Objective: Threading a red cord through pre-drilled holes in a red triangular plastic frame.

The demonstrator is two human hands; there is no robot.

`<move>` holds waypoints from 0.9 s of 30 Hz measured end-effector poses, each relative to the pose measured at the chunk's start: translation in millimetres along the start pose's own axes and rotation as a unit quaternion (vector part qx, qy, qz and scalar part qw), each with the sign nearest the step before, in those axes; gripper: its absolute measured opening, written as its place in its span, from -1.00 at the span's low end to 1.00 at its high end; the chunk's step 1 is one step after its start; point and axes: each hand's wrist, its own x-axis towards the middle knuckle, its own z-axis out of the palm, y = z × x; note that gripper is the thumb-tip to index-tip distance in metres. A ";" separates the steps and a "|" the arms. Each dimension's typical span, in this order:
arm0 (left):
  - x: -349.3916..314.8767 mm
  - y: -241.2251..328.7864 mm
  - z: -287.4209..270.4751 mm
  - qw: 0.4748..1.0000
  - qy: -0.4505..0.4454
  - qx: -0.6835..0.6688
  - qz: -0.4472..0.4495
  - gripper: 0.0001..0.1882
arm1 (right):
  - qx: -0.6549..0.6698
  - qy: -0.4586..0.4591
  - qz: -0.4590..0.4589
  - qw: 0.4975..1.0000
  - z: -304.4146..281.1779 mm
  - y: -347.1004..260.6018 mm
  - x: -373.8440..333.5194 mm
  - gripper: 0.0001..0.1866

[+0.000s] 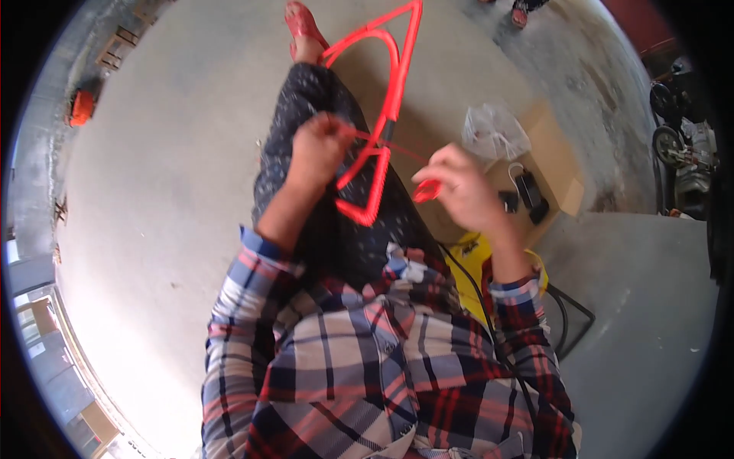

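The concrete floor (176, 229) is spreading beneath everything, and the plaid shirt (344, 336) is filling the lower middle. Dark patterned trousers (310, 92) are covering the outstretched legs, over which the red frame (398, 76) is lying, its upper end reaching past the foot and its lower part showing close red windings. To the right, an open box (554, 161) is standing beside the leg, and a yellow object (470, 264) is showing partly behind the right forearm. The right hand (462, 187) is hovering right of the frame, its grip closing around a small bundle; the left hand (321, 149) is hovering left of it, its grip narrowing to a pinch on a strand. A clear bag (493, 131) is resting at the box. The red bundle (427, 190) is hanging below the right fingers, and the thin red strand (409, 153) is stretching between both hands across the frame.
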 end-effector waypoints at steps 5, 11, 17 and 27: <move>-29.1 -1.1 15.3 0.983 -0.102 0.118 -0.093 -0.77 | -0.047 -0.066 0.136 0.987 46.1 -6.0 37.4 -0.75; -22.9 0.4 15.8 0.998 -0.008 -0.068 0.015 -0.88 | 0.262 0.096 0.143 0.950 55.3 7.5 41.3 -0.66; -35.8 77.4 17.0 0.928 -0.172 -0.307 -0.124 -0.81 | 0.125 0.150 -0.037 0.980 23.5 -27.7 41.9 -0.78; -1.8 2.6 37.3 0.989 -0.045 -0.137 -0.034 -0.85 | 0.645 0.293 -0.073 0.702 -111.6 3.1 -35.0 -0.75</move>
